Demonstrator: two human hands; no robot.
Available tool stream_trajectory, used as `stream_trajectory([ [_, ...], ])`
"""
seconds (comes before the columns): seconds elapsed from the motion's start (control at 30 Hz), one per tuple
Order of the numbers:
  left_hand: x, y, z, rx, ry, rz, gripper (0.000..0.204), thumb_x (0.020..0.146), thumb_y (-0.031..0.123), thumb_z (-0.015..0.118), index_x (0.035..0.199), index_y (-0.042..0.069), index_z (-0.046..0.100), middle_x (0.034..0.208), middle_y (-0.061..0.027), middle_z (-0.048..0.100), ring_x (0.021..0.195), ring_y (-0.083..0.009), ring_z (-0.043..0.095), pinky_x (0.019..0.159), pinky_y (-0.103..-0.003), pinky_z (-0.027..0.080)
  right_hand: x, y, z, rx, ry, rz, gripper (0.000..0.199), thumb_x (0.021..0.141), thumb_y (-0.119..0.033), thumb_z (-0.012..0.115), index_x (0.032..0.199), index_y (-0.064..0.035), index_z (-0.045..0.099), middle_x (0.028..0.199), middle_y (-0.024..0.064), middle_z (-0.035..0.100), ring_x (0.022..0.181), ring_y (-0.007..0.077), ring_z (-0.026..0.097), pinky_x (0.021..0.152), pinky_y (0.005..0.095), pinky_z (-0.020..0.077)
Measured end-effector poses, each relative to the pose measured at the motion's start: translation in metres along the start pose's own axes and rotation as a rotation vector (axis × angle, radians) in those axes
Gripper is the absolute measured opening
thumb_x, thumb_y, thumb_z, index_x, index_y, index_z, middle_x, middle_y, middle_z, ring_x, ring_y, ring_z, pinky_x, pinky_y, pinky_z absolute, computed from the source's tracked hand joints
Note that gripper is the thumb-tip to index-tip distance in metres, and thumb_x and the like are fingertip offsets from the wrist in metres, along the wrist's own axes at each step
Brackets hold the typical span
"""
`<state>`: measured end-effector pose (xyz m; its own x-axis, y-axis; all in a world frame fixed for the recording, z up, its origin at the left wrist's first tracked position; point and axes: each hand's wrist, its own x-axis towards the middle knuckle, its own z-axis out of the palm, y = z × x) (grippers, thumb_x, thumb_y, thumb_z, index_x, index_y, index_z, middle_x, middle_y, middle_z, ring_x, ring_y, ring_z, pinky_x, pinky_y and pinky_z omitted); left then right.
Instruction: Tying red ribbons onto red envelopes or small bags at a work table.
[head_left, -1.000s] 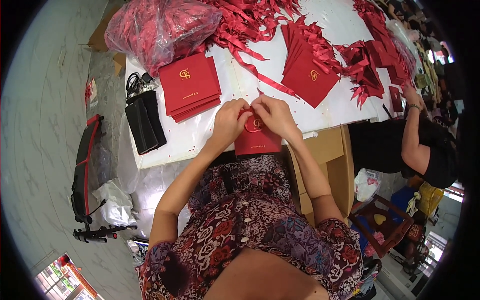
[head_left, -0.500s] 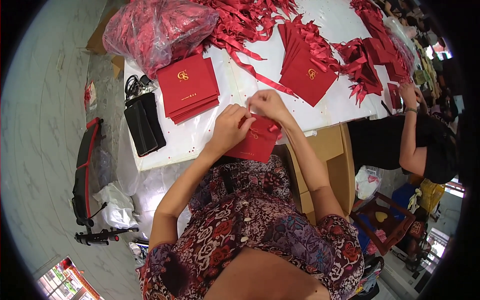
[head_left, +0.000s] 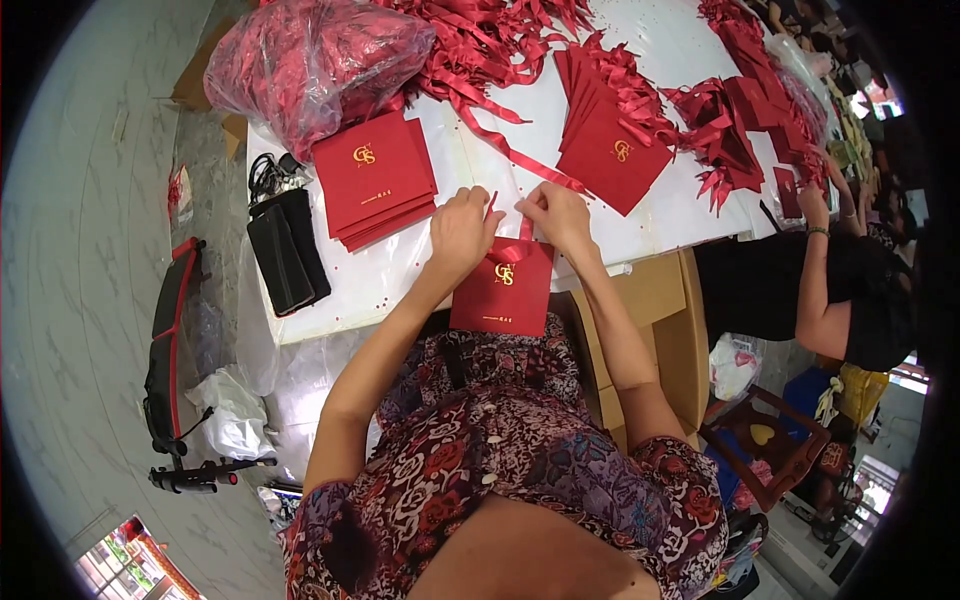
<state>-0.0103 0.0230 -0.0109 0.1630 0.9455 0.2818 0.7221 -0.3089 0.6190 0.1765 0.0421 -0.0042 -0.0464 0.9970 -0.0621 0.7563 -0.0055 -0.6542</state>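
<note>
A flat red square paper packet (head_left: 500,300) with a gold emblem lies at the table's front edge, its lower part over my lap. A red ribbon (head_left: 526,230) runs from its top edge up between my hands. My left hand (head_left: 463,235) is closed above the packet's upper left, a ribbon end sticking up between thumb and fingers. On the other side, my right hand (head_left: 560,218) pinches the ribbon with thumb and forefinger. Left of my hands is a stack of plain red packets (head_left: 375,180); to the right, a fanned pile of packets (head_left: 615,165) has ribbons attached.
A clear plastic bag of red material (head_left: 310,65) and loose red ribbons (head_left: 490,50) cover the table's far side. A black phone case (head_left: 282,260) lies at the left corner. An open cardboard box (head_left: 660,300) stands beside my right arm. Another person (head_left: 790,290) works at the right.
My hands have moved apart, drawing the ribbon up between them. The packet has straightened and sits slightly lower, its emblem now uncovered.
</note>
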Motion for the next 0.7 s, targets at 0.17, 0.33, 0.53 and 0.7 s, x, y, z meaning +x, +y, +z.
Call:
stream_trajectory([
  [0.17, 0.005, -0.013, 0.019, 0.098, -0.037, -0.061, 0.019, 0.088, 0.019, 0.069, 0.095, 0.003, 0.061, 0.084, -0.0140, 0.066, 0.073, -0.0320, 0.067, 0.066, -0.042, 0.051, -0.003, 0.000, 0.007, 0.002, 0.037, -0.077, 0.028, 0.086, -0.027, 0.072, 0.083, -0.0001, 0.067, 0.076, 0.0148, 0.068, 0.072, 0.0304, 0.067, 0.068, 0.0416, 0.0512],
  [0.33, 0.005, 0.006, 0.010, -0.230, -0.086, -0.231, 0.016, 0.088, 0.018, 0.068, 0.093, 0.003, 0.063, 0.079, -0.0125, 0.068, 0.069, -0.0293, 0.066, 0.066, -0.040, 0.050, -0.009, 0.011, 0.021, 0.449, 0.026, 0.002, 0.023, 0.091, -0.022, 0.068, 0.091, 0.0013, 0.067, 0.078, 0.0110, 0.068, 0.070, 0.0196, 0.065, 0.066, 0.0332, 0.0505],
  [0.53, 0.001, 0.011, 0.005, -0.313, -0.103, -0.248, 0.016, 0.088, 0.018, 0.068, 0.094, 0.003, 0.067, 0.077, -0.0105, 0.070, 0.068, -0.0241, 0.066, 0.064, -0.037, 0.050, -0.012, 0.005, 0.026, 0.752, -0.114, -0.026, 0.020, 0.097, -0.017, 0.063, 0.101, 0.0023, 0.067, 0.079, 0.0034, 0.066, 0.071, 0.0083, 0.058, 0.064, 0.0244, 0.0476],
  [0.7, -0.004, -0.004, 0.005, -0.381, -0.133, -0.188, 0.016, 0.090, 0.016, 0.068, 0.099, 0.003, 0.070, 0.083, -0.0090, 0.070, 0.074, -0.0175, 0.066, 0.069, -0.030, 0.050, -0.014, 0.000, 0.020, 0.723, -0.029, -0.028, 0.020, 0.098, -0.017, 0.061, 0.104, 0.0016, 0.067, 0.080, 0.0013, 0.065, 0.072, 0.0075, 0.058, 0.064, 0.0232, 0.0477],
])
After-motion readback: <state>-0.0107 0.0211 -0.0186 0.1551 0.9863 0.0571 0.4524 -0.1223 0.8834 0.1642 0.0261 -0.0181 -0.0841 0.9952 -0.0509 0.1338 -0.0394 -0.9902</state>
